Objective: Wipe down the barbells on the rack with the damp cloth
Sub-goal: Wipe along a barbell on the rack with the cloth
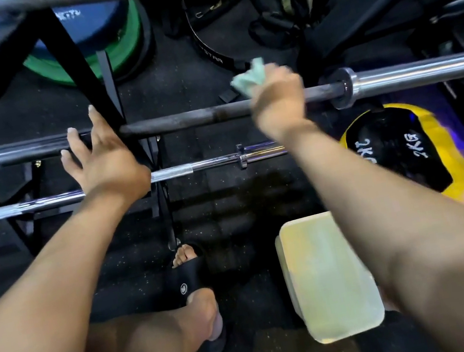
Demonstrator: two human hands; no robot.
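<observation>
Here, right hand (275, 96): gripping the green cloth (249, 78), seemingly pressing it on the middle barbell (183, 119), frame centre.
Left hand (97, 156): fingers spreading open, holding nothing.

Bare forearms, black logo slide (181, 284)

1. A yellow and black plate (400, 152) marked 2KG lay on the floor (193, 89) at the right.
2. A pale rectangular container (329, 276) stood on the floor near the bottom centre.
3. Green and blue plates (95, 41) were stacked at the upper left.
4. A black belt (208, 46) with white lettering curved beside dark straps (275, 22) at the top centre.
5. A black sandal (167, 289) covered one foot.
</observation>
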